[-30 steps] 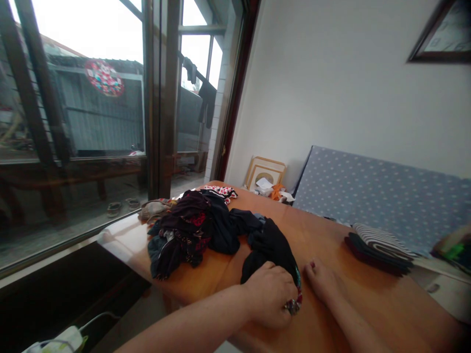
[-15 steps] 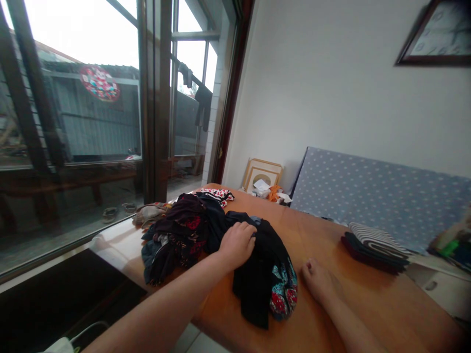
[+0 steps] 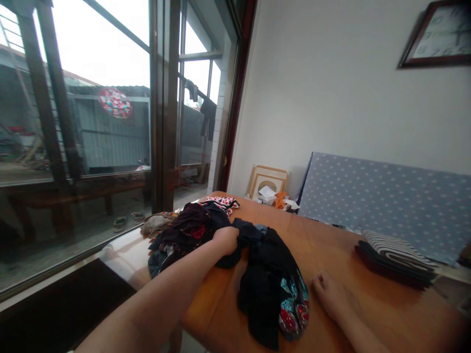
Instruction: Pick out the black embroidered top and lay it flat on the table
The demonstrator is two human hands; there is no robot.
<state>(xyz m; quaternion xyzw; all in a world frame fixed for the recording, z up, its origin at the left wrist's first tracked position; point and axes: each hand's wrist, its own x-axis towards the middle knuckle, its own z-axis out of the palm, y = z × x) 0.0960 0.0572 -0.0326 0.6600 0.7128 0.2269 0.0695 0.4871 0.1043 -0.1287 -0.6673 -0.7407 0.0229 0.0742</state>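
My left hand (image 3: 225, 240) reaches into the dark clothes on the wooden table, its fingers closed on a dark navy garment (image 3: 247, 232); the fingertips are hidden. Just right of it, a black garment (image 3: 263, 284) lies loosely, with a sequined patch (image 3: 294, 309) in turquoise and red. A crumpled heap of dark clothes (image 3: 187, 226) is on the left, with red-patterned cloth in it. Behind the heap sits a white cloth with red print (image 3: 225, 202). My right hand (image 3: 330, 294) rests on the table right of the sequins, fingers curled and holding nothing.
Folded clothes, striped on top (image 3: 399, 251), are stacked on the right of the wooden table (image 3: 217, 314). A blue polka-dot cloth (image 3: 375, 196) covers something behind it. Frames (image 3: 268, 179) lean at the wall. Large window panes (image 3: 110, 132) stand on the left.
My left hand has moved left off the black garment onto the dark navy one. My right hand stays in place on the table. The view has shifted slightly.
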